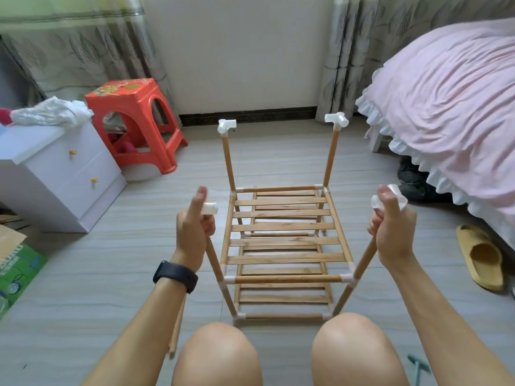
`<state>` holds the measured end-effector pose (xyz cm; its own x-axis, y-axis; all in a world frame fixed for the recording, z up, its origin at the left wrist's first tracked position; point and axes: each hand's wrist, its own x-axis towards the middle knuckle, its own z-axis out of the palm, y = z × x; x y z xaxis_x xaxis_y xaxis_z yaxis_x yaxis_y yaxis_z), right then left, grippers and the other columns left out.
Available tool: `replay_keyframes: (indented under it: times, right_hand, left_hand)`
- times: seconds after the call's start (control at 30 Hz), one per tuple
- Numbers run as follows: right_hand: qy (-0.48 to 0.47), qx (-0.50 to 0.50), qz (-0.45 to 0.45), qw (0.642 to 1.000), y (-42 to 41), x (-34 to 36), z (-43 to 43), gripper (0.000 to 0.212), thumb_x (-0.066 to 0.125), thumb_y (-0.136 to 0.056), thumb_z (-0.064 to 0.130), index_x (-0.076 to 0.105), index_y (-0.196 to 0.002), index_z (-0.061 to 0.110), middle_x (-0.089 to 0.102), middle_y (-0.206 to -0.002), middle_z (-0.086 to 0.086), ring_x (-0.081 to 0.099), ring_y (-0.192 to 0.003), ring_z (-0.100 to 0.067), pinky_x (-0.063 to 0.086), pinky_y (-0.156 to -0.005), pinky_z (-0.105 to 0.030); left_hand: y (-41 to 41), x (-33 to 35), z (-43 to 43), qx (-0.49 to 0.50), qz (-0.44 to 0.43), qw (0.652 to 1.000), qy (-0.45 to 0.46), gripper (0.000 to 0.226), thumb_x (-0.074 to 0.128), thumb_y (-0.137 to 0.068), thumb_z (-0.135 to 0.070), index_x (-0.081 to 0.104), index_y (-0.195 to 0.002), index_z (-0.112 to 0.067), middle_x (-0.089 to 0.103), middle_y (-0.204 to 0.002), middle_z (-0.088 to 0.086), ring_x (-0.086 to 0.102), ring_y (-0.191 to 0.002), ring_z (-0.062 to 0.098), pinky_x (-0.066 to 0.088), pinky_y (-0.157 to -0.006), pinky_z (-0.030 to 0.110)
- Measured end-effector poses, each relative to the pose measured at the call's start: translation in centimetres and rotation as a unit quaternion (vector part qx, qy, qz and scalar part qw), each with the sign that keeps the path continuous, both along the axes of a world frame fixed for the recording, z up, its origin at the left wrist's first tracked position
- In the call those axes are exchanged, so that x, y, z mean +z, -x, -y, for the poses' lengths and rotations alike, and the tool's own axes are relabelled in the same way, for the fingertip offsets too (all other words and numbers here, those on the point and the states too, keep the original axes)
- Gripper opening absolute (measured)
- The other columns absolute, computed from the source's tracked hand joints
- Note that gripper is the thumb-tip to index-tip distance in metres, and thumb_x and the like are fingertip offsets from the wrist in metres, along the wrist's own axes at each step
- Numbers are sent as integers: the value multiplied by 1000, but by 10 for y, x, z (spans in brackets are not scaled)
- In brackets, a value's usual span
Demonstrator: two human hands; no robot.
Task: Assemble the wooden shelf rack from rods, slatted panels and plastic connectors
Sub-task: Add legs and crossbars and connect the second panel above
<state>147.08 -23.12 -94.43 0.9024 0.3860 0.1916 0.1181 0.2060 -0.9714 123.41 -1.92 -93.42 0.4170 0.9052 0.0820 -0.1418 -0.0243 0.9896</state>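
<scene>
The shelf rack [284, 240] stands on the floor [111, 260] right in front of the person's bare knees, roughly midway between the white cabinet [55, 174] on the left and the bed [446, 107] on the right. It has two slatted panels, an upper panel [281, 227] and a lower panel [284, 293], held in wooden frames with white plastic corner pieces. Four rods rise from the upper corners.

The left hand [193, 232] is clenched round the top of the near left rod [216, 260], thumb pointing up beside the white connector [210, 208] that caps it. The right hand [393, 229] is wrapped round the top of the near right rod [365, 257], with its thumb lying over a second connector [401, 199].

The far left rod [229, 162] and far right rod [331, 157] stand free, each topped with a white cap piece.

A loose rod [175, 330] lies on the floor under the left forearm. A red stool [139, 121] stands behind the cabinet, and a yellow slipper [482, 257] lies near the bed's edge.
</scene>
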Motion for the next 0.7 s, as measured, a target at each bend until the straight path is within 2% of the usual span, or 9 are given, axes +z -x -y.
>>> replay_keyframes:
  times: [0.07,0.17,0.27,0.33,0.43,0.57,0.7]
  right_hand:
    - [18,-35,14,999,1,1,-4,47,55,-92,37,49,-47,30,36,-44,11,32,-40,-9,29,-43,-25]
    - [30,-83,25,996,3,-1,-9,39,53,-83,44,46,-50,24,37,-45,5,34,-45,-19,34,-50,-40]
    - [46,-99,38,993,1,-1,-10,38,52,-82,45,46,-57,16,37,-48,-2,37,-49,-22,37,-49,-48]
    - [41,-76,27,996,-1,2,-8,34,51,-82,40,46,-52,24,36,-45,4,34,-44,-20,34,-47,-40]
    - [20,-21,-2,1000,-5,5,-4,41,47,-84,28,47,-43,29,34,-42,12,30,-36,-7,27,-44,-23]
    - [12,-3,12,1000,-4,6,-3,52,44,-93,19,48,-43,32,33,-43,12,29,-36,-6,27,-41,-20]
    - [23,-9,12,1000,0,6,-1,56,48,-99,22,46,-43,31,33,-44,10,29,-37,-7,27,-44,-23]
  left_hand:
    - [-6,-2,9,61,-12,998,-30,48,58,-80,-51,40,-41,-28,33,-45,-7,28,-42,10,26,-46,25]
    - [-14,-3,12,141,-16,989,-31,45,53,-83,-41,42,-43,-23,37,-41,-7,33,-39,10,30,-48,25]
    - [-19,-7,7,154,-16,987,-42,48,52,-91,-34,43,-46,-19,39,-40,-8,36,-38,10,33,-51,26]
    - [-19,-9,7,151,-13,988,-44,49,52,-94,-32,44,-47,-19,40,-40,-8,37,-39,9,33,-51,27]
    - [-19,-10,7,145,-18,988,-51,49,51,-99,-27,44,-53,-15,40,-40,-9,37,-39,9,33,-50,26]
    - [-19,-7,6,134,-24,989,-52,48,51,-99,-30,45,-54,-13,40,-40,-9,37,-39,9,33,-50,26]
    - [-12,-7,8,113,-50,990,-70,52,45,-84,-56,44,-54,-14,40,-43,-5,38,-45,15,35,-54,29]
